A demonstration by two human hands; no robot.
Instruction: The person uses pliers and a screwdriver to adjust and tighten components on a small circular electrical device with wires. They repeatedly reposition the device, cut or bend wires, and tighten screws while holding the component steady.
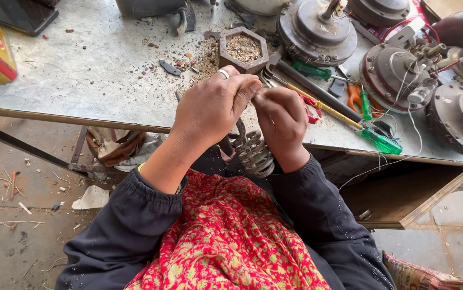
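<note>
A: What do the hands grip?

B: The left hand [213, 107] and right hand [281, 122], fingers closed and fingertips meeting, pinch something too small to tell above the wound stator [254, 153], which sits against the person's lap, just below the workbench [81, 75] edge.

A: What lies beyond the stator?

B: Up past it, a hexagonal tray [243, 49] of grit; to its right, a green-handled screwdriver [371, 135]; farther right, round motor housings [395, 75].

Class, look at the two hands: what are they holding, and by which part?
Both the left hand and right hand grip a grey ribbed metal part by its top; the exact hold is hidden.
</note>
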